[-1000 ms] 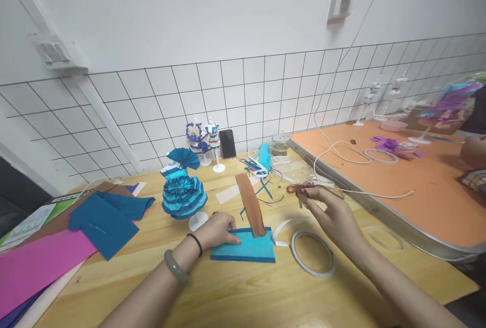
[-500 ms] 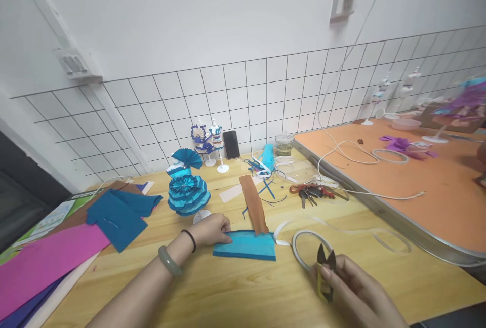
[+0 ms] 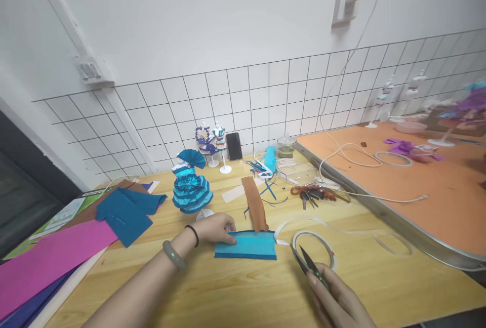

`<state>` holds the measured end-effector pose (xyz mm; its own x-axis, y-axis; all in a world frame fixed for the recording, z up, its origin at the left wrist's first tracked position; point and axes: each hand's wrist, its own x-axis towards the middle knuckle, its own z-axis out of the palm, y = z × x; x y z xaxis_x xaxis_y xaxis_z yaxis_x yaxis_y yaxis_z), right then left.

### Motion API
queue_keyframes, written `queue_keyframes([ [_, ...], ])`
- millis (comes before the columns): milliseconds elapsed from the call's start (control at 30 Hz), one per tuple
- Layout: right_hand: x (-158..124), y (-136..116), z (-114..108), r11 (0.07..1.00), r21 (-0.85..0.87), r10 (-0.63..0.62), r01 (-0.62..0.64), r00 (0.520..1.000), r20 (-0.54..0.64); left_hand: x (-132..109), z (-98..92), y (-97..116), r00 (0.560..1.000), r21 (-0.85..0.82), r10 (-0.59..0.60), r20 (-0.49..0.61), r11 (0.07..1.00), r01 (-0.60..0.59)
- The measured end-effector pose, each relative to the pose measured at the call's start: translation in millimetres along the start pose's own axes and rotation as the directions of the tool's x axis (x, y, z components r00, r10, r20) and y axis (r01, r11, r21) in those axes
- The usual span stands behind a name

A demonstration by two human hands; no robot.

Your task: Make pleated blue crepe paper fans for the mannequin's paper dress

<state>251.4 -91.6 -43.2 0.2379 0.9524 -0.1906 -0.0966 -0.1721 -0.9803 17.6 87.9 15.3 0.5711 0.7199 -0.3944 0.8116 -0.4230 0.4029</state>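
Your left hand (image 3: pixel 217 228) sits loosely curled with its fingertips pressing down the left end of the blue paper piece (image 3: pixel 246 245), pinning it flat on the wooden table (image 3: pixel 235 292) rather than gripping it. There's a jade-green bangle (image 3: pixel 173 256) and a black hair tie (image 3: pixel 193 234) on that wrist. Your right hand (image 3: pixel 337 303) is low and off to the right, closed around the handle of a small pair of snips (image 3: pixel 309 263). The blades are parted a bit and point up-left toward the right edge of the blue piece, but they aren't touching it. The snip tips lie over the white tape roll (image 3: pixel 313 248), which rests just beyond your right hand, its loose tail trailing off to the right.

A brown paper strip (image 3: pixel 254 209) stands up from the top edge of the blue piece, just past your left fingertips. Further out from your left hand there's a blue pleated paper dress (image 3: pixel 189 189) on a little stand, and to that hand's left some dark blue paper (image 3: pixel 123 210) and a pink sheet (image 3: pixel 49 262). Well beyond your right hand there's a bunch of keys (image 3: pixel 314 192), near the orange table (image 3: pixel 417 191)
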Motion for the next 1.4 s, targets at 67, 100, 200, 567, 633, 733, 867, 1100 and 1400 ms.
queue_keyframes([
  [67, 2.8, -2.7, 3.3, 0.999, 0.040, -0.021, 0.021, 1.000, -0.011, 8.1, 0.2, 9.5, 0.999, 0.001, 0.017, 0.034, 1.000, -0.017],
  [100, 3.8, -4.2, 5.3, 0.998, 0.066, -0.017, 0.017, 1.000, 0.002, 12.7, 0.5, 15.0, 0.998, 0.000, 0.030, 0.052, 1.000, -0.030],
  [200, 3.9, -8.9, 10.3, 0.980, 0.154, 0.120, -0.124, 0.992, 0.040, 25.2, 1.5, 30.2, 0.991, -0.009, 0.077, 0.109, 0.997, -0.076],
  [567, 6.2, -5.3, 2.6, 0.644, 0.446, 0.442, -0.622, 0.778, 0.447, 25.3, 0.0, 45.1, 0.961, -0.222, -0.008, 0.277, 0.972, 0.072],
  [633, 5.6, -5.3, 1.9, 0.611, 0.478, 0.436, -0.632, 0.772, 0.463, 26.0, 0.4, 46.5, 0.951, -0.280, -0.042, 0.307, 0.951, 0.132],
  [733, 4.4, -4.4, 0.5, 0.592, 0.497, 0.423, -0.635, 0.769, 0.478, 27.2, 0.8, 49.7, 0.937, -0.347, -0.085, 0.340, 0.914, 0.209],
  [867, 5.2, 2.7, -0.8, 0.614, 0.470, 0.411, -0.634, 0.765, 0.496, 26.6, -1.0, 55.9, 0.930, -0.394, -0.125, 0.345, 0.880, 0.265],
  [1100, 6.3, 11.4, 0.3, 0.670, 0.434, 0.401, -0.602, 0.786, 0.471, 24.3, -6.5, 69.5, 0.928, -0.426, -0.143, 0.343, 0.857, 0.290],
  [1400, -0.7, -2.5, -1.7, 0.668, 0.450, 0.396, -0.593, 0.795, 0.459, 22.5, -16.8, 84.0, 0.905, -0.464, -0.120, 0.408, 0.827, 0.318],
])
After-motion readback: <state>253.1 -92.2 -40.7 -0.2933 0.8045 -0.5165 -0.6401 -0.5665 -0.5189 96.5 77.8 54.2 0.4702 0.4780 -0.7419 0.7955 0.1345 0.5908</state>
